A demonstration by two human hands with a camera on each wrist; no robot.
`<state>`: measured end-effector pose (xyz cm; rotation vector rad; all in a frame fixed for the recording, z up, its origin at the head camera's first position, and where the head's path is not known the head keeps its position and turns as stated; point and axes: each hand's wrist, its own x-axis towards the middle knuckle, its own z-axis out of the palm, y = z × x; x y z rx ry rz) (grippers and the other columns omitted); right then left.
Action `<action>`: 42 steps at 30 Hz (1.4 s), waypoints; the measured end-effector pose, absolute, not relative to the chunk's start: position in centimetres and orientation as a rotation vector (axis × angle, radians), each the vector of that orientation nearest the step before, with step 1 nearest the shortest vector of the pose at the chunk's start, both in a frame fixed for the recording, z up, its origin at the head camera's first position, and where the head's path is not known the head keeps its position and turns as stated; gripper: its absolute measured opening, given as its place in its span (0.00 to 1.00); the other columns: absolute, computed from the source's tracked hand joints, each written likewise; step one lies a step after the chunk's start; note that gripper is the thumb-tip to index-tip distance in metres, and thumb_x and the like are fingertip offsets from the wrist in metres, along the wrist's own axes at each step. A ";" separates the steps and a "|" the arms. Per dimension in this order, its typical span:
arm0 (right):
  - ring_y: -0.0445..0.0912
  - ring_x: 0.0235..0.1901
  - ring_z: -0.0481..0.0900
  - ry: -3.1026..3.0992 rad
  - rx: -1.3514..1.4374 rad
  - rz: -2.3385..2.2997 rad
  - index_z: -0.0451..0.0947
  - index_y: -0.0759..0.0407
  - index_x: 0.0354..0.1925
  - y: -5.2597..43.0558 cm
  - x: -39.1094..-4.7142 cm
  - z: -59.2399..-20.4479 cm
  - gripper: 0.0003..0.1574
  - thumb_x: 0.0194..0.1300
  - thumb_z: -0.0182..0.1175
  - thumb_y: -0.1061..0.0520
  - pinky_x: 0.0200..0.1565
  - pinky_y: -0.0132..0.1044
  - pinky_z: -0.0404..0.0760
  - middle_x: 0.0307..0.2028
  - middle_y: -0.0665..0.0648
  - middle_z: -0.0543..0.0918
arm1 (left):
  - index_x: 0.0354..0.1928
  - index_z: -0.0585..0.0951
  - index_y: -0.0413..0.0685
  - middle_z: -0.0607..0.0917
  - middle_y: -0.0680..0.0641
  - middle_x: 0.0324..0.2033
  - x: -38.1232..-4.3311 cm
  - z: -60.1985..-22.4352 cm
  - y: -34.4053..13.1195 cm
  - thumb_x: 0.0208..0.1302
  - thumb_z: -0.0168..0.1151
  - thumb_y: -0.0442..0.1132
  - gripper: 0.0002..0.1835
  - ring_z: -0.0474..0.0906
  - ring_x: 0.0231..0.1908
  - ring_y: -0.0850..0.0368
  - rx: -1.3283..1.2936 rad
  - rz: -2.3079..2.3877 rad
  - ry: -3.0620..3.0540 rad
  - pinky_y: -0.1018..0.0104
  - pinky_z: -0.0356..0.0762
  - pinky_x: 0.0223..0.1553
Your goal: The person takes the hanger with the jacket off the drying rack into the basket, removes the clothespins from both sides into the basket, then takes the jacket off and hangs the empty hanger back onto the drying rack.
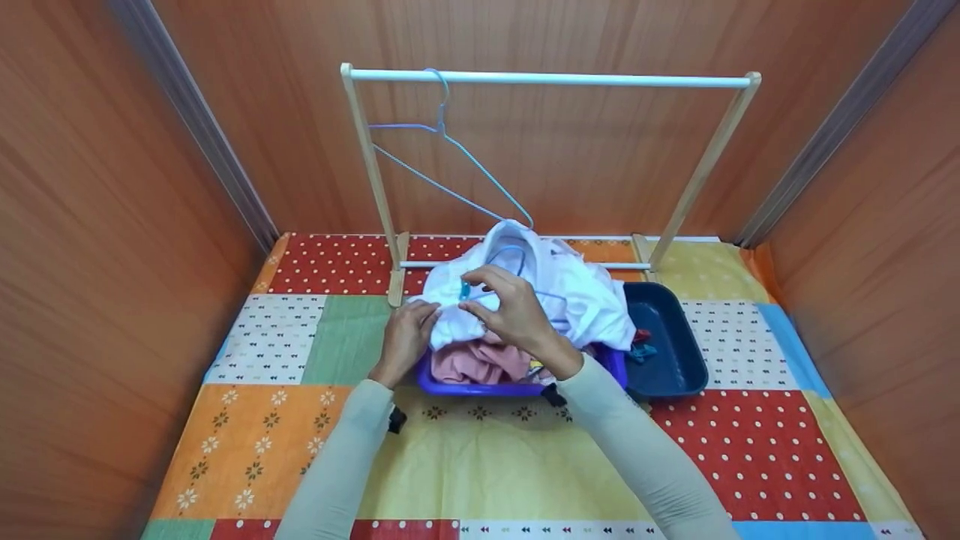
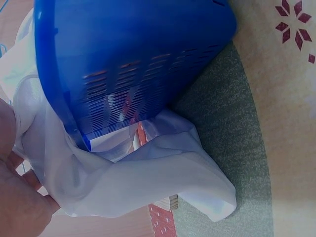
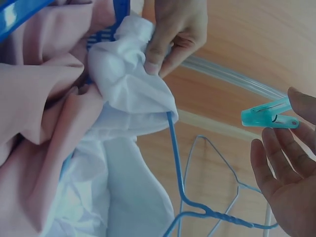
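My left hand (image 1: 405,337) pinches the shoulder edge of a white garment (image 1: 600,300), which lies over a purple-blue basket (image 1: 480,389). A blue wire hanger (image 3: 174,148) reaches into that garment in the right wrist view. Between the thumb and fingers of my right hand (image 1: 514,307) is a teal clothespin (image 3: 269,114), held just above the cloth and apart from it. Below the white cloth, a pink garment (image 1: 480,361) is bunched in the basket. A white sleeve (image 2: 148,182) drapes down outside the basket in the left wrist view.
A rack with a white top bar (image 1: 555,77) stands behind the basket. One blue hanger (image 1: 441,124) hangs near its left end. At the basket's right sits a dark tray (image 1: 679,384) holding red and blue clothespins (image 1: 642,351). Wooden panels (image 1: 90,300) enclose the patterned cloth (image 1: 480,465).
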<state>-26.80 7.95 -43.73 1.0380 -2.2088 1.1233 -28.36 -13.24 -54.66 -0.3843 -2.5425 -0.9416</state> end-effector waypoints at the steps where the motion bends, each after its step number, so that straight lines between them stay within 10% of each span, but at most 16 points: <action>1: 0.48 0.43 0.84 -2.197 1.041 1.124 0.81 0.64 0.48 8.2 -26.7 -43.6 0.20 0.58 0.71 0.57 0.44 0.39 0.84 0.43 0.59 0.86 | 0.43 0.87 0.43 0.88 0.44 0.35 -28.3 -54.7 -13.2 0.68 0.61 0.37 0.09 0.83 0.41 0.45 -0.387 -0.947 -2.537 0.48 0.77 0.48; 27: 0.50 0.43 0.84 -2.279 0.774 1.075 0.81 0.60 0.49 17.8 -24.7 -42.2 0.22 0.59 0.71 0.53 0.45 0.47 0.85 0.44 0.57 0.86 | 0.44 0.87 0.42 0.88 0.44 0.35 -28.2 -54.4 -13.4 0.69 0.60 0.38 0.10 0.83 0.41 0.44 -0.375 -0.953 -2.516 0.48 0.77 0.48; 42: 0.50 0.41 0.83 -2.266 0.585 1.067 0.83 0.61 0.49 24.8 -25.5 -44.9 0.21 0.56 0.72 0.59 0.46 0.22 0.78 0.43 0.59 0.86 | 0.44 0.87 0.43 0.88 0.45 0.36 -28.2 -54.7 -13.2 0.69 0.60 0.39 0.10 0.83 0.43 0.45 -0.359 -0.954 -2.542 0.48 0.76 0.50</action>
